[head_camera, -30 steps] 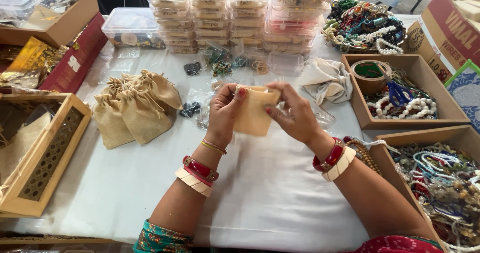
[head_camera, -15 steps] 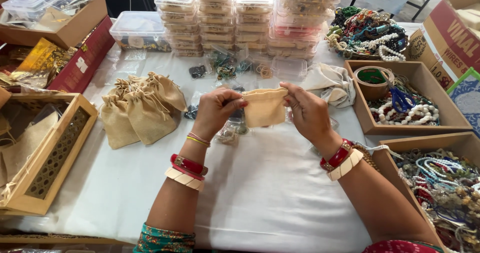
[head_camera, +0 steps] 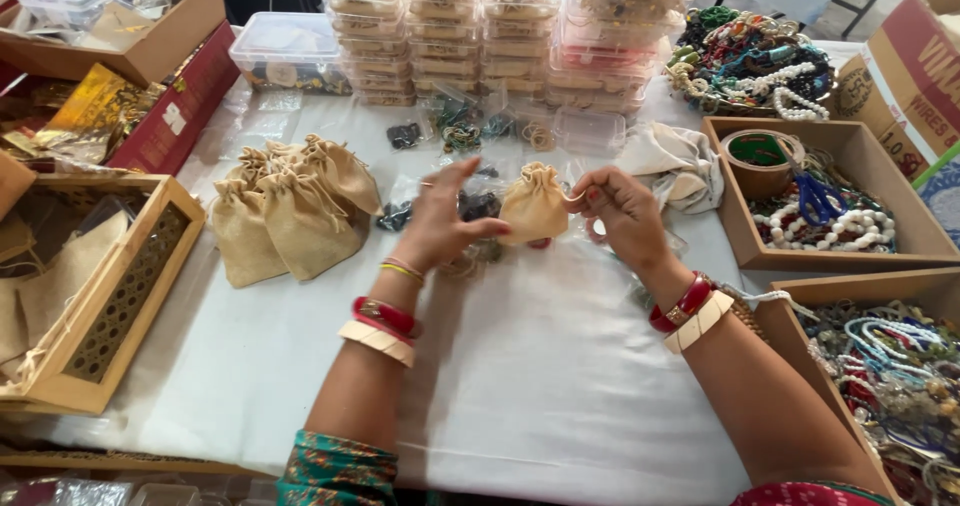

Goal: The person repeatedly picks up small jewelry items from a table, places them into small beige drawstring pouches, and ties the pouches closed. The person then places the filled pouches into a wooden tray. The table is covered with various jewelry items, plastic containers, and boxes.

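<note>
small pouch held between 2 hands

head view: the left hand (head_camera: 437, 228) and right hand (head_camera: 622, 211) hold a tan drawstring pouch (head_camera: 533, 204) above the white counter (head_camera: 520, 366), fingers clamped on its sides. a pile of matching pouches (head_camera: 290, 211) lies to the left; stacked clear boxes (head_camera: 470, 26) stand behind.

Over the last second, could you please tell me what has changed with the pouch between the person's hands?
The small tan pouch, flat and open-mouthed a second ago, now has its top gathered shut. The left hand has shifted to its side with fingers spread; the right hand has moved off to the right, apparently pulling a drawstring. The pile of tan pouches, the stacked clear boxes and the wooden trays stayed put.
</note>
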